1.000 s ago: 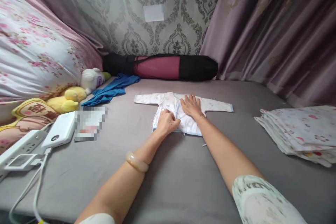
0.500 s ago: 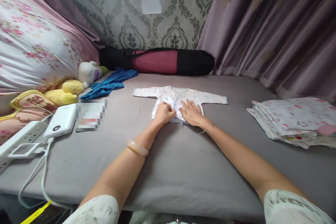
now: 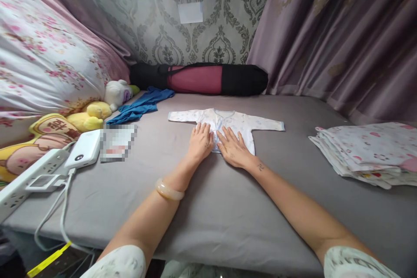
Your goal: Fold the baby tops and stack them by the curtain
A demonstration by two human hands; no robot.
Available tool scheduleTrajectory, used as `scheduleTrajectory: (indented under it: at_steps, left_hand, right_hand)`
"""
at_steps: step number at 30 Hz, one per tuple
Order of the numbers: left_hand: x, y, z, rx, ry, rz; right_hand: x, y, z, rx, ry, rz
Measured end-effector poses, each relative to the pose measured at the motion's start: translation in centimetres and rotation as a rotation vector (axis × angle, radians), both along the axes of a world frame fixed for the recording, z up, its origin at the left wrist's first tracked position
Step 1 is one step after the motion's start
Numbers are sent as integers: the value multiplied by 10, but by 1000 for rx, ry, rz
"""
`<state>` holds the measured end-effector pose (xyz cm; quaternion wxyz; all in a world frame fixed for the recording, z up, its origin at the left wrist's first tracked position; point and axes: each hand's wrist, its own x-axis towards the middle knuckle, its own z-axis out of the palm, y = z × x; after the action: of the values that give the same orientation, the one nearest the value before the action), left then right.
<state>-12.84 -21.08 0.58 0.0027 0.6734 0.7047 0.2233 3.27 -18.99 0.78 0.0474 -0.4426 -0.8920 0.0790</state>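
A small white baby shirt (image 3: 224, 118) with pale blue trim lies on the grey sheet, both sleeves stretched out sideways. My left hand (image 3: 200, 141) rests flat on the left part of its body, fingers extended and holding nothing. On the right part, my right hand (image 3: 233, 147) lies with its fingers spread, pressing on the fabric. The two hands are side by side with a narrow gap between them. Parts of the shirt's front and lower edge are hidden beneath them.
Folded patterned cloths (image 3: 371, 147) are stacked at the right. Toward the left are a blue cloth (image 3: 140, 106), plush toys (image 3: 87, 115), a white power bank (image 3: 84, 147) and a power strip (image 3: 35, 173) with cables. A black and red bag (image 3: 198, 79) lies along the wall.
My left hand has opened from a pinch near the shirt's middle and now lies flat. My right hand has shifted slightly left and down. The view has moved slightly.
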Motion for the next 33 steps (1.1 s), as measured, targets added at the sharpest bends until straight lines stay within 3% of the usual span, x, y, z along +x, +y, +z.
scheduleTrajectory:
  at_steps: [5, 12, 15, 19, 22, 25, 30, 33]
  left_hand:
    - [7, -5, -7, -303, 98, -49]
    - [2, 0, -4, -309, 58, -66]
    - [-11, 4, 4, -189, -50, 1]
    - [-47, 2, 24, -149, -119, 128]
    - [-73, -8, 42, -396, -153, 116]
    - [-81, -18, 54, -603, -144, 59]
    - [-72, -22, 52, -745, -63, -19]
    - [-73, -20, 49, -808, -152, -35]
  right_hand:
    - [-3, -1, -5, -42, -12, 69]
    - [0, 7, -6, -169, 86, 81]
    - [14, 22, 9, -309, 299, 78]
    - [52, 39, 49, -292, 575, -36]
    - [79, 39, 74, -447, 397, 14]
    - [90, 34, 85, -504, 200, 102]
    - [91, 31, 85, -500, 137, 105]
    - [94, 30, 86, -564, 132, 87]
